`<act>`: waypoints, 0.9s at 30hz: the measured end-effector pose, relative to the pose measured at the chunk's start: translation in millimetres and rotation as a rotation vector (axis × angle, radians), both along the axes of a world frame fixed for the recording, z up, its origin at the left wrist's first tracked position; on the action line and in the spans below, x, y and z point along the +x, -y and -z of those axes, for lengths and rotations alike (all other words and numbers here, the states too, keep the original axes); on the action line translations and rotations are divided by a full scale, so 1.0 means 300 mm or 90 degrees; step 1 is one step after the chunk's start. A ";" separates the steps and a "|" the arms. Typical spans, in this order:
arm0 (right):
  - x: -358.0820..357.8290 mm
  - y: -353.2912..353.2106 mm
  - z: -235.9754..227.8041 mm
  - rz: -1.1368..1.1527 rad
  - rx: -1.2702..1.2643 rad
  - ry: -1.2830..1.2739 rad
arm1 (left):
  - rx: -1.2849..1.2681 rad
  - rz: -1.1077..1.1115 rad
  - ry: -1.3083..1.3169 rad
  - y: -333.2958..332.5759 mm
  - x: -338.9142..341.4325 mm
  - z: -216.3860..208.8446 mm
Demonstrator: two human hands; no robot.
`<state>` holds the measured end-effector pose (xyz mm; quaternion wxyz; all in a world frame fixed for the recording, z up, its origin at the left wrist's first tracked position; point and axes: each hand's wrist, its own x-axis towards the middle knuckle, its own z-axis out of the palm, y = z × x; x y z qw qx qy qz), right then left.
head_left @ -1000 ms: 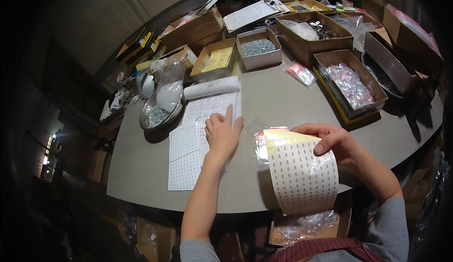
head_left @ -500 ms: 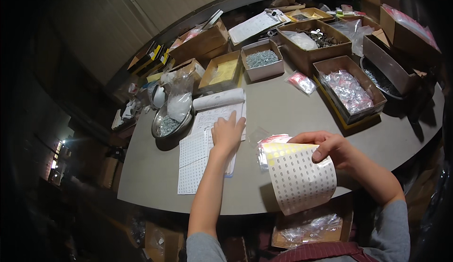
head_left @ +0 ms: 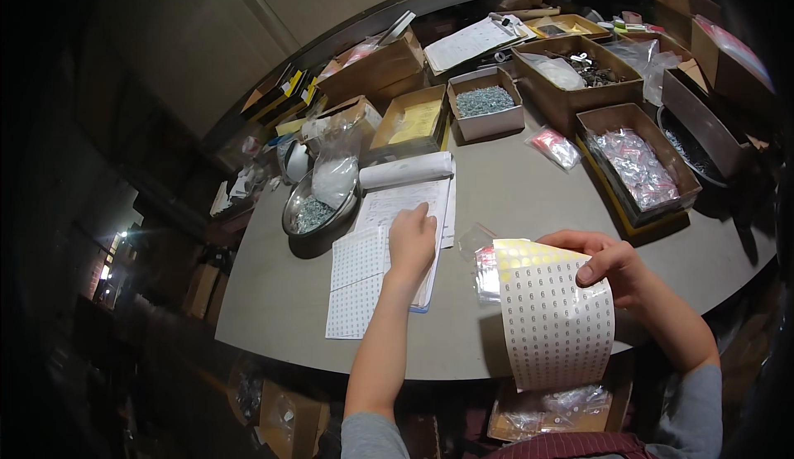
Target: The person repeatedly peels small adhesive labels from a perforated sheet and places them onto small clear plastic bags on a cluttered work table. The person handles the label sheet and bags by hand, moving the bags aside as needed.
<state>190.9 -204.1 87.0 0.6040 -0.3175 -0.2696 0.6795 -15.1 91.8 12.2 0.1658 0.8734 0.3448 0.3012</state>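
Observation:
My right hand [head_left: 608,267] grips a sheet of round stickers [head_left: 556,327] by its upper right edge, thumb on the front. The sheet bows toward me; bare yellow backing shows along its top. Under its left side lies a stack of small clear plastic bags [head_left: 486,275] with red printing. My left hand [head_left: 412,242] rests on an open notebook [head_left: 399,203] with handwritten pages, its fingers curled in and one finger angled forward. Nothing shows in that hand. Beside its wrist lie more white sticker sheets [head_left: 351,302], partly covering the notebook.
A metal bowl [head_left: 289,219] with small screws and a plastic bag stands left. Along the back are boxes: one with yellow paper [head_left: 380,149], one with screws [head_left: 488,132]. A box of filled bags [head_left: 612,198] stands right, near a loose bag [head_left: 554,149]. Below the table edge is an open carton [head_left: 504,426].
My left hand's spread fingers have drawn in over the notebook. My right hand still holds the sticker sheet, now hanging more upright. The whole view has shifted, with the table sitting farther right.

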 end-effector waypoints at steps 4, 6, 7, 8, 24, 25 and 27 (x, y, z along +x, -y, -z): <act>-0.005 0.004 -0.004 0.026 -0.023 -0.006 | -0.006 -0.050 -0.050 -0.003 0.008 -0.009; -0.010 0.003 -0.005 0.031 -0.028 -0.019 | -0.016 -0.075 -0.067 -0.022 0.014 0.004; -0.012 0.002 -0.008 0.027 -0.028 -0.022 | -0.005 -0.081 -0.083 -0.030 0.019 0.007; -0.014 0.001 -0.011 0.023 -0.027 -0.024 | 0.005 -0.087 -0.099 -0.039 0.025 0.009; 0.020 0.007 -0.003 0.126 0.029 -0.057 | -0.776 0.399 0.289 0.324 0.039 -0.258; 0.022 0.008 -0.009 0.130 0.034 -0.045 | -0.845 0.455 0.293 0.380 0.031 -0.275; 0.016 0.001 -0.014 0.145 0.020 -0.003 | -0.881 0.509 0.241 0.454 0.009 -0.291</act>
